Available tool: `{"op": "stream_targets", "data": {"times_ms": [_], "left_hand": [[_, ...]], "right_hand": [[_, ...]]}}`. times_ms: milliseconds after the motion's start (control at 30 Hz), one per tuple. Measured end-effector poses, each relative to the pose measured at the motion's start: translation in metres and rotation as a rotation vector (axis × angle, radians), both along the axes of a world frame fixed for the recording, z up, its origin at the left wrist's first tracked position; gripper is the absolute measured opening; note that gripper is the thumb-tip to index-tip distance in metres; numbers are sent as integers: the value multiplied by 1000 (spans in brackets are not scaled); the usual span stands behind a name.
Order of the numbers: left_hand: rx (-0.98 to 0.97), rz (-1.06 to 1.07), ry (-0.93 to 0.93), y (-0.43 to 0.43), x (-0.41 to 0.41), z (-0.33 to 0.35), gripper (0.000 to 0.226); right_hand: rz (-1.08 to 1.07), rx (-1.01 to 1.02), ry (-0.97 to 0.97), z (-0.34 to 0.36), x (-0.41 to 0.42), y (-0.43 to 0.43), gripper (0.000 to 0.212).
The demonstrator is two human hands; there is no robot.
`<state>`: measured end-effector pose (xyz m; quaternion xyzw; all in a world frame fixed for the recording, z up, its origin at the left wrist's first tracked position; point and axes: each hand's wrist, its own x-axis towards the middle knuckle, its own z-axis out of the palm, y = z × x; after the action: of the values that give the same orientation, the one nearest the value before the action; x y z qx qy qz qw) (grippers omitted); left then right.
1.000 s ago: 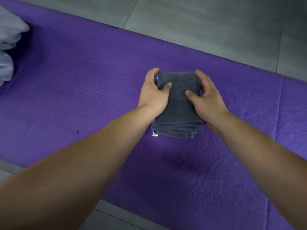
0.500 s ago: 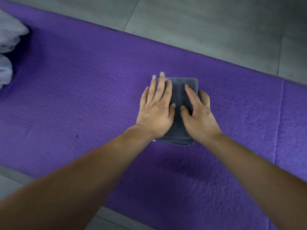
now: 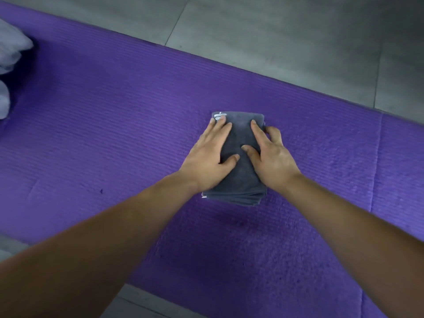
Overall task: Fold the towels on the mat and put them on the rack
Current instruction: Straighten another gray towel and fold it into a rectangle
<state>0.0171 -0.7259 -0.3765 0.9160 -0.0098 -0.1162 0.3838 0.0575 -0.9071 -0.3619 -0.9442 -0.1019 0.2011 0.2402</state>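
A dark grey towel, folded into a small thick rectangle, lies in the middle of the purple mat. My left hand lies flat on its left half, fingers straight and pointing away from me. My right hand presses on its right half, with the outer fingers bent over the right edge. A white label shows at the towel's far left corner and another at its near left corner. No rack is in view.
Pale grey unfolded towels are heaped at the mat's far left edge. Grey floor tiles run beyond the mat, and a strip of floor shows at its near edge.
A second ago both hands gripped the towel's sides; they then flattened on top. Since half a second ago they have spread slightly apart, baring more of the towel's middle.
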Motion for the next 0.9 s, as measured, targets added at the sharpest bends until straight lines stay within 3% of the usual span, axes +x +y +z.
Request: {"op": "stream_targets", "data": {"times_ms": [67, 133, 233, 333, 467, 600, 767, 900], "left_hand": [[-162, 235, -52, -3, 3, 3, 75], [-276, 462, 61, -5, 15, 10, 69], [-253, 611, 249, -3, 40, 19, 49], [-232, 613, 248, 2, 55, 24, 39], [-323, 609, 292, 2, 62, 33, 84], [-488, 545, 404, 7, 63, 37, 96], [-779, 451, 517, 18, 54, 48, 54], [-864, 338, 387, 20, 34, 65, 49]], "right_hand": [[-24, 57, 12, 1, 0, -3, 69], [-76, 106, 16, 5, 1, -7, 72], [-209, 215, 5, 13, 1, -8, 78], [-355, 302, 31, 18, 8, -8, 77], [-523, 443, 167, 14, 23, -9, 77], [-618, 639, 252, 12, 33, -11, 76], [-670, 825, 441, 20, 27, -9, 80], [-593, 976, 467, 45, 11, -13, 76]]}}
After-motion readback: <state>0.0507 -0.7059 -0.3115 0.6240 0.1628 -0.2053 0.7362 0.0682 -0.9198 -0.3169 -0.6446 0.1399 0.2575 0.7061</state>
